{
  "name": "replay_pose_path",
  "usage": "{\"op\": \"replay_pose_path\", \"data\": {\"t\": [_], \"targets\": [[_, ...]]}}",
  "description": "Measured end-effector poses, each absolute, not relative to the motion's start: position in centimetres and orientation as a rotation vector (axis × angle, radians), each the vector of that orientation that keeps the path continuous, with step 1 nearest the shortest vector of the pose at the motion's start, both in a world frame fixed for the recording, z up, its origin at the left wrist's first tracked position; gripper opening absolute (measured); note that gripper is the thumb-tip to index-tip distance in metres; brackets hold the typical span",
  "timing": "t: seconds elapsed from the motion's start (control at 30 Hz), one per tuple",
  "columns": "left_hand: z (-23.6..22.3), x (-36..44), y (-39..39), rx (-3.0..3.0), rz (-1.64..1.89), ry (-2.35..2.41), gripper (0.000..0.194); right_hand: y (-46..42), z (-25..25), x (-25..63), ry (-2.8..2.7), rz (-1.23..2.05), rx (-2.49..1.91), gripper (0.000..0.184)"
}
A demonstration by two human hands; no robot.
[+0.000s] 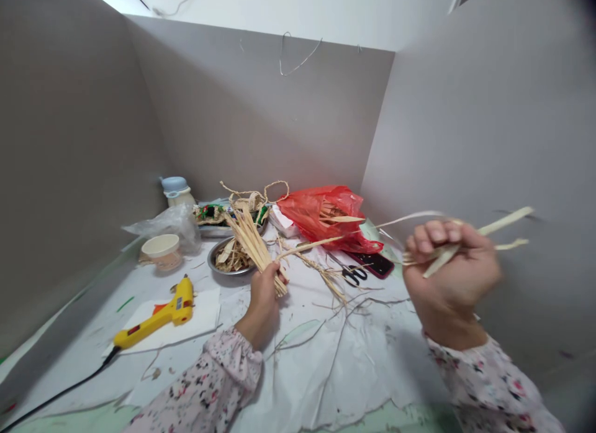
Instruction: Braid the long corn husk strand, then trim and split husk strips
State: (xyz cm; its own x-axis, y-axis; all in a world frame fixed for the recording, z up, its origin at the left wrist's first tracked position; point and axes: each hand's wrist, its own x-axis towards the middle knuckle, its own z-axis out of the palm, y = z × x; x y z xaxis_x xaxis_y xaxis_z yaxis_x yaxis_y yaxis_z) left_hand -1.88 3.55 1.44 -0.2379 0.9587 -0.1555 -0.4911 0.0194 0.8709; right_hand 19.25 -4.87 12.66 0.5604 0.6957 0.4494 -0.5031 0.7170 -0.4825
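Note:
My left hand (264,290) is closed around the lower end of a bundle of pale straw strips (249,237) that fans up and to the left over the table. My right hand (447,268) is raised at the right, fingers curled tight on a few long straw strips (505,222). One long strip (326,239) runs from that hand back toward the bundle. Both sleeves are floral.
A yellow glue gun (158,315) lies on a white sheet at the left, its cord trailing off. A metal bowl of straw scraps (229,259), a paper cup (161,248), a red plastic bag (328,212), scissors (351,273) and a dark phone (375,263) sit behind. Grey panels wall the table.

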Motion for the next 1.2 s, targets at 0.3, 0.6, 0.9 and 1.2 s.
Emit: {"op": "replay_pose_path", "data": {"t": [0.3,0.6,0.9,1.2], "targets": [[0.9,-2.2,3.9,0.722,1.466,1.011,0.026,-4.4,12.6,17.9,-0.719,0.714,-0.449,0.013],[0.7,-1.2,2.4,1.11,1.151,0.892,0.03,0.3,1.2,11.3,-0.835,1.37,-0.806,0.035],[0.8,-1.2,2.1,1.058,1.007,0.797,0.029,0.8,-0.7,12.0,-0.754,1.275,-0.898,0.035],[0.8,-1.2,2.1,0.836,0.994,0.708,0.035,0.5,-0.4,11.9,-0.775,1.292,-0.842,0.037]]}}
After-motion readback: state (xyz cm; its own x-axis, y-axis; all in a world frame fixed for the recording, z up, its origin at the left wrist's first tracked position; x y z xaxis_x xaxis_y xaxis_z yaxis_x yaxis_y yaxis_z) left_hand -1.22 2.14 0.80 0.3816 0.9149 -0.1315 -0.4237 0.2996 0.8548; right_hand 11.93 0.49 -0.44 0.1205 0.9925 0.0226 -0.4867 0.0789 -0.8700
